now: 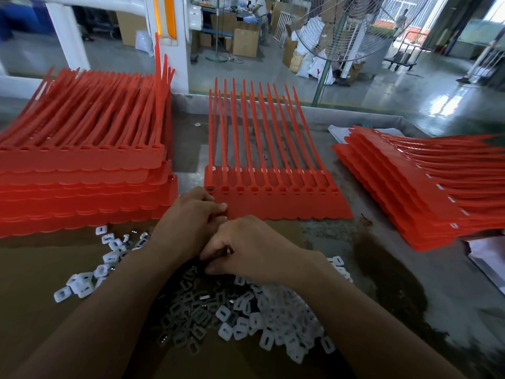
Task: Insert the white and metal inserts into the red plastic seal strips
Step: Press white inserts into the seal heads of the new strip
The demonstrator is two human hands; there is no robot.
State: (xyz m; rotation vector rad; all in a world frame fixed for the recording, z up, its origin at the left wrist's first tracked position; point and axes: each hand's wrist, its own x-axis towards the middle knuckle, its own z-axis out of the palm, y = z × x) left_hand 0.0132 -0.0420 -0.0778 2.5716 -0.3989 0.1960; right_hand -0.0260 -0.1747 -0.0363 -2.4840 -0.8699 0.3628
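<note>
- I see the centre sheet of red seal strips (276, 203) lying flat on the table (382, 269), tails pointing away from me.
- Left hand (188, 214) is at that sheet's near left corner, fingers curled, thumb on the red edge, pinching it.
- Right hand (246, 247) sits just in front of the sheet, touching the left hand, fingers curled down over the pile of white and metal inserts (246, 318); I cannot tell what it holds.
- The inserts spread out in front of the sheet, towards me.
- Left of the sheet is a tall stack of red strips (82, 173).
- Right of the sheet, a fanned stack (410, 187) shows white inserts in its heads.
</note>
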